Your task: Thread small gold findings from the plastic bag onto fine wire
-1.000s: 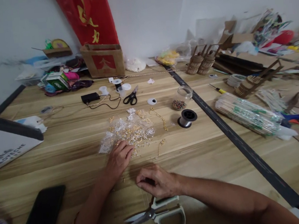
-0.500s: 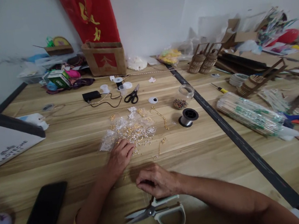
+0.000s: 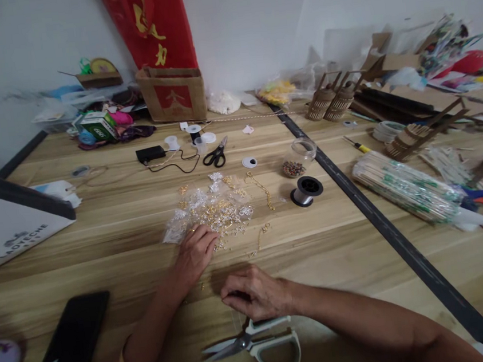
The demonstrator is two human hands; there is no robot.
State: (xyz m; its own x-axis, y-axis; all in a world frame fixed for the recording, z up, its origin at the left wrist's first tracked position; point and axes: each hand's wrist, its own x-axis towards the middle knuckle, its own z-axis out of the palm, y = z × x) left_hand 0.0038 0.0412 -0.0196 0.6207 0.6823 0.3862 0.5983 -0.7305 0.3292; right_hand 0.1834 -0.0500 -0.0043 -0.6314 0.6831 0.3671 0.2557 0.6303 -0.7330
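Observation:
My left hand (image 3: 197, 249) rests at the near edge of a pile of small gold and silver beads and findings (image 3: 223, 213), fingers reaching into it and slightly apart. Small clear bags lie among the pieces. Closer to me, my right hand (image 3: 255, 292) is closed in a pinch, thumb against curled fingers. A faint clear thread (image 3: 234, 319) hangs below it; its upper end is hidden by the fingers. Just under that hand lie white-handled scissors (image 3: 258, 343) with parted blades. A short gold chain (image 3: 260, 239) and a longer gold chain (image 3: 262, 190) lie right of the pile.
A spool of clear line (image 3: 306, 191) and a jar of brown beads (image 3: 294, 168) stand right of the chains. Black scissors (image 3: 216, 153) lie behind the pile. A phone (image 3: 67, 349) is at front left, bagged sticks (image 3: 410, 186) at right.
The view has shifted very slightly. Both hands stay in nearly the same places and poses.

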